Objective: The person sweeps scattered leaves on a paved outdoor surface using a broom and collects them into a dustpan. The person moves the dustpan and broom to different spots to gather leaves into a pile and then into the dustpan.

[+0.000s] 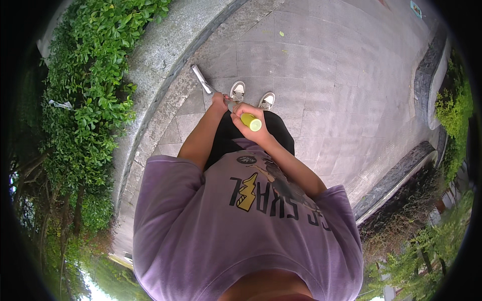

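Observation:
Both my hands grip the pole of a long-handled tool, which slants from my waist down toward the paving at my front left. Its far end is a narrow, pale, shiny head; its exact kind cannot be told. My left hand closes around the grey pole lower down. Nearer my body, my right hand wraps the top, where a yellow-green handle end sticks out toward me. My fingers hide parts of the pole. Beyond the hands are my pale shoes, standing on the ground.
Grey stone paving spreads ahead and right, with a few green leaves. A curved stone kerb runs along the left beside a leafy hedge holding a white scrap. Low stone-edged planters stand right. A small blue object lies far off.

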The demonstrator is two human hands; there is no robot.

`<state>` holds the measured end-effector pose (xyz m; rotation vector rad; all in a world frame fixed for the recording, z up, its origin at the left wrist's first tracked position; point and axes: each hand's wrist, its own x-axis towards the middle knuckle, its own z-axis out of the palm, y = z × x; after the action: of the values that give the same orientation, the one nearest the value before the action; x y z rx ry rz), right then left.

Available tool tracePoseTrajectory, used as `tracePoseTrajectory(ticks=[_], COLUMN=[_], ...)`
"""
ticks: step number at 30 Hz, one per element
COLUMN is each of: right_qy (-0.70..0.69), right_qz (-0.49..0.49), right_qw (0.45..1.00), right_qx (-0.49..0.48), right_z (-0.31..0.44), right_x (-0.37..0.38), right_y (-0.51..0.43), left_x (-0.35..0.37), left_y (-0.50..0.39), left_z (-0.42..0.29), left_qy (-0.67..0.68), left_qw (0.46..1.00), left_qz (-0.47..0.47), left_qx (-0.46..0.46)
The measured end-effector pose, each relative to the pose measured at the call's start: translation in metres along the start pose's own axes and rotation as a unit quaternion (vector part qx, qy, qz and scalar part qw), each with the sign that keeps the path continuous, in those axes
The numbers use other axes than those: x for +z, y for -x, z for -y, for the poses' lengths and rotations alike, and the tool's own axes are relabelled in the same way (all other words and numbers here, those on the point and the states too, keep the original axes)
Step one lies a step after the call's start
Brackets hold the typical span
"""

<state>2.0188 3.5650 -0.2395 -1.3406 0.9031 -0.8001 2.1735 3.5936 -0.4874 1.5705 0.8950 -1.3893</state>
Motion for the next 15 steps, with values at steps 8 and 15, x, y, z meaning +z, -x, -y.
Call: tracePoseTrajectory(ticks=[8,15], right_qy=[0.095,0.021], right_qz=[-0.093,-0.041], right_qw=[0.99,0.999], right_qx=[-0.041,-0.017], right_z=[0.075,0.07], right_x=[-0.183,-0.304], right_y=[0.012,0.017], left_x=[0.223,0.286], left_y=[0.093,0.115], left_z=[0.145,0.198], left_qy=[-0.052,-0.006], left_qw=[0.978,0.991], left_qz=[0.178,0.118], left_qx=[-0.099,-0.054])
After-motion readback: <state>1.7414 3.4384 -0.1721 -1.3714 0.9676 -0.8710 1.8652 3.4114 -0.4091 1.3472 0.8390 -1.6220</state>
